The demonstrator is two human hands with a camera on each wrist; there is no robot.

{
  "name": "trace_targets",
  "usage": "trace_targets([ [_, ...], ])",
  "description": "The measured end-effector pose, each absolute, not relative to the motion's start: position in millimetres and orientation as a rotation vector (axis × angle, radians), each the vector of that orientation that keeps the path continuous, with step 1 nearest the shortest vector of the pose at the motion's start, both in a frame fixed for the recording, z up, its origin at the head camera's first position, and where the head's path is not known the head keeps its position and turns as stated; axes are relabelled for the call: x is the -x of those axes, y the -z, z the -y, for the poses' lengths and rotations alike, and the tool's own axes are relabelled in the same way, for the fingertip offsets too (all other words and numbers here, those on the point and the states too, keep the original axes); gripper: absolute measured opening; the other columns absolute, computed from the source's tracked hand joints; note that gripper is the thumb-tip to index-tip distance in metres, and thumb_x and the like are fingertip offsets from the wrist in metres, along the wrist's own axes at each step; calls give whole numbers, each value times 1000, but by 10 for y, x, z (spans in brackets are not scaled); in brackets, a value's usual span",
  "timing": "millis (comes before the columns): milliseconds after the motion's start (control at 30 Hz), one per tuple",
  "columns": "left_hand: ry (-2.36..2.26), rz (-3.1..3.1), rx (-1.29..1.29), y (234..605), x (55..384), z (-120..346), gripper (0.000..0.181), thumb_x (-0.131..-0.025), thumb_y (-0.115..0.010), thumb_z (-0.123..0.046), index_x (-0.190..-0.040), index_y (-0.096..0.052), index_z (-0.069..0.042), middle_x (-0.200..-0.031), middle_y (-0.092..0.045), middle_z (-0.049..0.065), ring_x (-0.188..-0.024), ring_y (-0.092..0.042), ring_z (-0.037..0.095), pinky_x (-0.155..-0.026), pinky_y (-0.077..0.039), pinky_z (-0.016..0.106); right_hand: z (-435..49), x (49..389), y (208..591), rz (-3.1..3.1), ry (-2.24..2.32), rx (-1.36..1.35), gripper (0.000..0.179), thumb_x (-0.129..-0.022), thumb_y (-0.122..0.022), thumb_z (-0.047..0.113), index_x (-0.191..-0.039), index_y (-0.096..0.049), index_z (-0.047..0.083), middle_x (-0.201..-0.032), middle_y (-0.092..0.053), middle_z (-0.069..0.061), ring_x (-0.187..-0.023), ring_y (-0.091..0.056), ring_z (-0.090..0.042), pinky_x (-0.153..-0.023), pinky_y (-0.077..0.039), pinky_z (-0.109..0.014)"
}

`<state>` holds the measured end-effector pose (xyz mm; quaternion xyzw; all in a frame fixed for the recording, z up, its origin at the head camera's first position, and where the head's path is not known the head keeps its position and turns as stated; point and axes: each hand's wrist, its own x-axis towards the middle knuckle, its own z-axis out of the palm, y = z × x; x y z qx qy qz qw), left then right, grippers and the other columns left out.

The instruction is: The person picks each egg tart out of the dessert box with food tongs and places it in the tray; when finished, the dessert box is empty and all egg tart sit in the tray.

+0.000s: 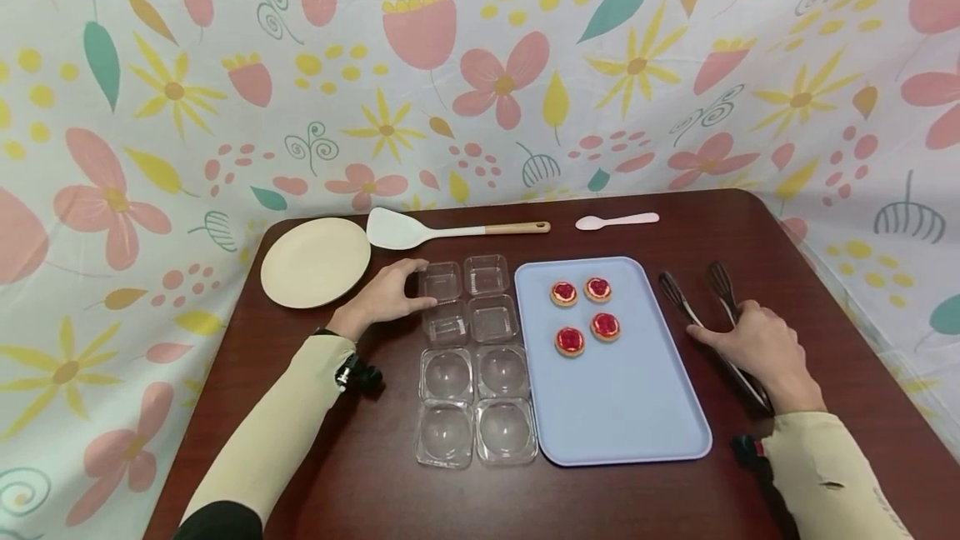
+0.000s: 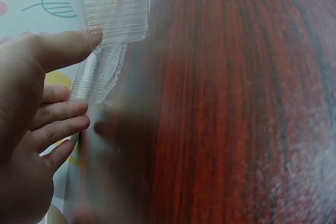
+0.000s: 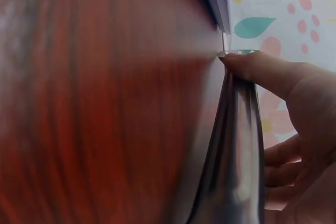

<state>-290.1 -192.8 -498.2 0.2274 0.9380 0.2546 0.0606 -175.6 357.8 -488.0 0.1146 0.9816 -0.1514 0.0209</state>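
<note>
A clear plastic container (image 1: 495, 319) lies open on the table, square cups at its far half and rounded domes at its near half. At its far left edge, my left hand (image 1: 386, 290) touches the cups with thumb and fingers spread. In the left wrist view, the thumb (image 2: 65, 51) overlaps the ribbed cup wall, with the other fingers extended below. My right hand (image 1: 768, 352) grips metal tongs (image 1: 750, 386) with dark tips, the thumb on the left arm and the fingers over the right. Several small red-topped tarts (image 1: 606, 326) sit on a light blue tray (image 1: 622, 407) between the hands.
A cream plate (image 1: 315, 261) lies at the back left. Along the back edge are a white spatula (image 1: 397, 230) with a wooden handle and a pale pink spoon (image 1: 618, 222). A flower-patterned cloth (image 1: 480, 90) hangs behind the table.
</note>
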Motion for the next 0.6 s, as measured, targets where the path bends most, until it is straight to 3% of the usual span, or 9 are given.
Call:
trace_targets([
  [433,-761,-2845,-684,5005,2901,1963,82,-85,-72,-46,-147,-38,-4,-147,-45,13,-133,-46,30,-108,-39,46,-3523,1789,4947,-3049,449,-237,116,-76,-62,74,-117,-33,-30,-97,-44,-44,-81,-52,-58,-66,-43,-65],
  [600,-763,-2842,-701,5009,2833,1954,80,-88,-68,-47,-149,-36,-4,-151,-41,12,-138,-41,31,-111,-36,47,-3498,1734,4890,-3087,418,-247,110,-84,-54,72,-121,-32,-29,-104,-38,-51,-93,-40,-66,-67,-37,-70],
])
